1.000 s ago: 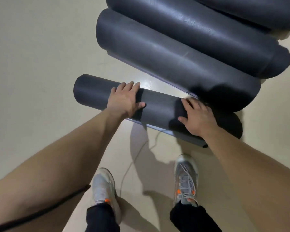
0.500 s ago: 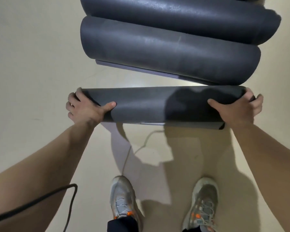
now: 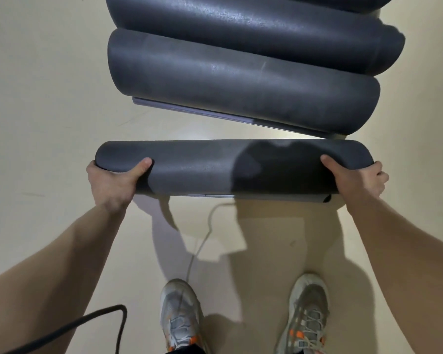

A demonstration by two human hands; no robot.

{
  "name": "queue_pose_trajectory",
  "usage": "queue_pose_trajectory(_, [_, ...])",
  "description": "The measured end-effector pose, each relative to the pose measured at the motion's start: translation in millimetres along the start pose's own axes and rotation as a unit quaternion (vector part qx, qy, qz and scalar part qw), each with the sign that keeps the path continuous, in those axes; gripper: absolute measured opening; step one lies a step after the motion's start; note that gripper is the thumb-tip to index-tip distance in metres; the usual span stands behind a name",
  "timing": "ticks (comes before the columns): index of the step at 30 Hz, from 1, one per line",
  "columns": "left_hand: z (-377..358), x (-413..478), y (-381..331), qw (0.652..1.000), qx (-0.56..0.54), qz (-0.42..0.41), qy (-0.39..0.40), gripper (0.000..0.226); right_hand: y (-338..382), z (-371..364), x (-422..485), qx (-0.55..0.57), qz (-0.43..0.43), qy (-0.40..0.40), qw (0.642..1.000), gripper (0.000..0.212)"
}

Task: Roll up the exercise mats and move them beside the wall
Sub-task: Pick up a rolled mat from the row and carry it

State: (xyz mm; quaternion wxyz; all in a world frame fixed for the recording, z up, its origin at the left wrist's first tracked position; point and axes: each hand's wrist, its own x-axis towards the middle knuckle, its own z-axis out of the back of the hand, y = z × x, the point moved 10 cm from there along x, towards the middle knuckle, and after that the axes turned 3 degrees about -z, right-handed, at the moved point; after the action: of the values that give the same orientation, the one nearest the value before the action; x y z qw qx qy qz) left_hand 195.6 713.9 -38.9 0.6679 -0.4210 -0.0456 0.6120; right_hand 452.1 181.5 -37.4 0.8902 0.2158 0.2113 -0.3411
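A dark grey rolled exercise mat (image 3: 215,169) lies crosswise in front of me, lifted off the beige floor with its shadow below. My left hand (image 3: 113,182) grips its left end, thumb on top and fingers curled under. My right hand (image 3: 356,180) grips the right end the same way. Beyond it lie two more rolled grey mats: a thick roll (image 3: 241,83) with its loose edge on the floor, and another roll (image 3: 253,29) behind that.
My two grey shoes with orange marks (image 3: 179,318) (image 3: 307,312) stand on the floor below the mat. A thin pale cord (image 3: 202,241) trails across the floor, and a black cable (image 3: 87,320) hangs at lower left. Bare floor (image 3: 44,98) lies to the left.
My hands slid from the top of the roll out to its two ends and took hold. The mat turned level and rose off the floor; my view shifted toward the stacked rolls.
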Motion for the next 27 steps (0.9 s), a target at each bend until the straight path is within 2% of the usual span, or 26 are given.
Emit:
queue_pose_trajectory(3, [6, 3, -13, 0.998, 0.046, -0.021, -0.029, 0.127, -16, -5, -15, 0.023, -0.024, -0.026, 0.999, 0.117])
queue_pose_trajectory(6, [4, 5, -13, 0.994, 0.1, -0.053, 0.0, 0.123, -25, -6, -18, 0.017, -0.021, -0.027, 0.999, 0.114])
queue_pose_trajectory(9, [0, 6, -3, 0.991, 0.116, -0.064, 0.031, 0.114, -22, -9, -22, -0.056, 0.016, 0.015, 0.998, 0.129])
queue_pose_trajectory(10, [1, 6, -2, 0.99, 0.118, -0.062, 0.033, 0.113, -10, -10, -30, -0.123, 0.074, 0.012, 0.99, 0.134])
queue_pose_trajectory(11, [1, 7, 0, 0.991, 0.119, -0.058, 0.032, 0.113, 11, -14, -42, -0.204, 0.166, 0.0, 0.965, 0.136])
queue_pose_trajectory(12, [1, 8, 0, 0.991, 0.118, -0.054, 0.033, 0.114, 35, -26, -59, -0.28, 0.273, 0.001, 0.92, 0.136])
queue_pose_trajectory(14, [0, 6, -1, 0.991, 0.118, -0.05, 0.031, 0.119, 73, -66, -96, -0.384, 0.423, 0.077, 0.817, 0.136])
queue_pose_trajectory(16, [0, 1, 5, 0.994, 0.106, -0.024, 0.011, 0.133, 102, -106, -120, -0.432, 0.477, 0.163, 0.748, 0.137])
queue_pose_trajectory(18, [-2, -18, 25, 0.997, 0.042, 0.062, -0.027, 0.141, 124, -134, -131, -0.459, 0.474, 0.225, 0.717, 0.142])
queue_pose_trajectory(20, [-22, -49, 57, 0.979, -0.057, 0.19, -0.043, 0.144, 135, -148, -126, -0.474, 0.449, 0.258, 0.712, 0.151])
queue_pose_trajectory(22, [-59, -79, 82, 0.949, -0.154, 0.275, -0.013, 0.151, 139, -153, -120, -0.463, 0.441, 0.268, 0.72, 0.15])
queue_pose_trajectory(24, [-103, -101, 94, 0.921, -0.234, 0.31, 0.045, 0.148, 139, -156, -114, -0.448, 0.442, 0.273, 0.728, 0.144])
queue_pose_trajectory(27, [-156, -125, 84, 0.883, -0.319, 0.316, 0.138, 0.117, 141, -163, -105, -0.425, 0.437, 0.298, 0.735, 0.138])
